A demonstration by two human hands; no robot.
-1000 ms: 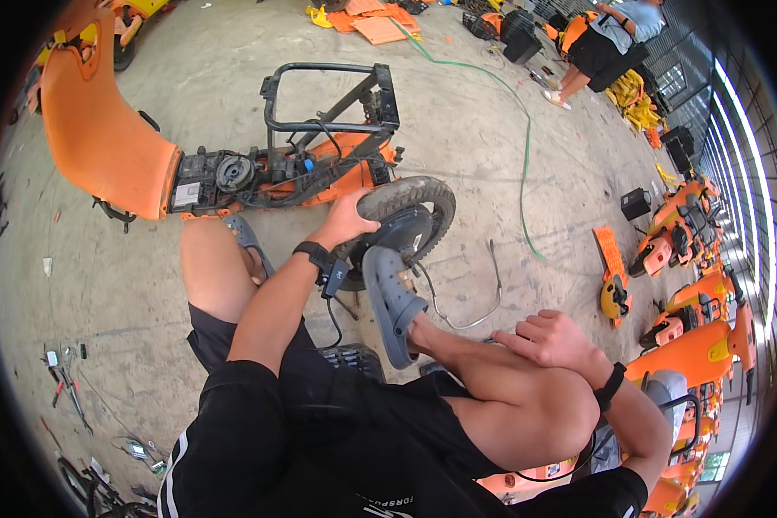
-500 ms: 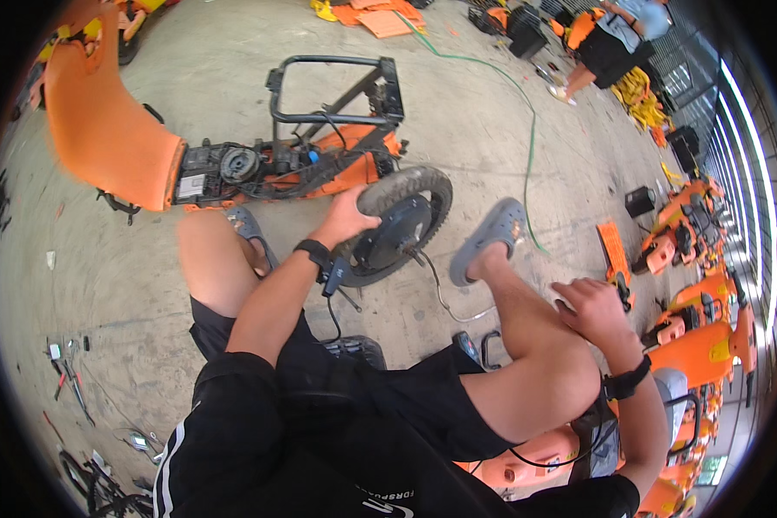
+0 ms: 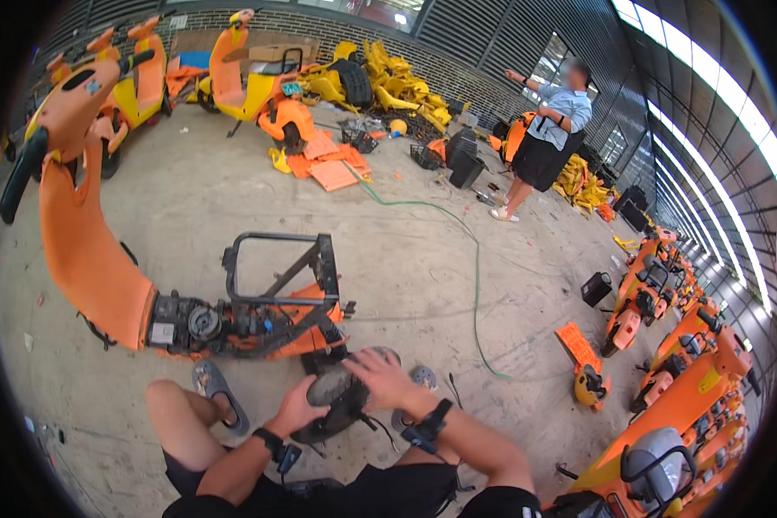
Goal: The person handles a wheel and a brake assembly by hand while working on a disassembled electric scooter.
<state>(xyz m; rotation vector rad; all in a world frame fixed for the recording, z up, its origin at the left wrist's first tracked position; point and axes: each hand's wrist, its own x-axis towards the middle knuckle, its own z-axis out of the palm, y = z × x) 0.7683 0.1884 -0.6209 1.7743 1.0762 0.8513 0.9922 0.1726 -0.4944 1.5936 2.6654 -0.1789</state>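
Note:
A black wheel with a thick tyre stands between my legs, just in front of me. My left hand grips its left side, and my right hand holds it from the upper right, fingers curved over the tyre. A dark cable hangs at the wheel's right. Just beyond it lies a partly stripped orange scooter, with its long front panel, open black chassis and bare tubular seat frame. My feet in grey clogs are either side of the wheel.
Orange-yellow scooters stand at the back left, more along the right. Yellow panels are piled by the wall. A person in a blue shirt stands beyond a green hose. A black box and orange parts lie right.
The view has tilted up toward the back wall. My right hand has moved from my knee onto the wheel. The standing person's arm is now raised, pointing left.

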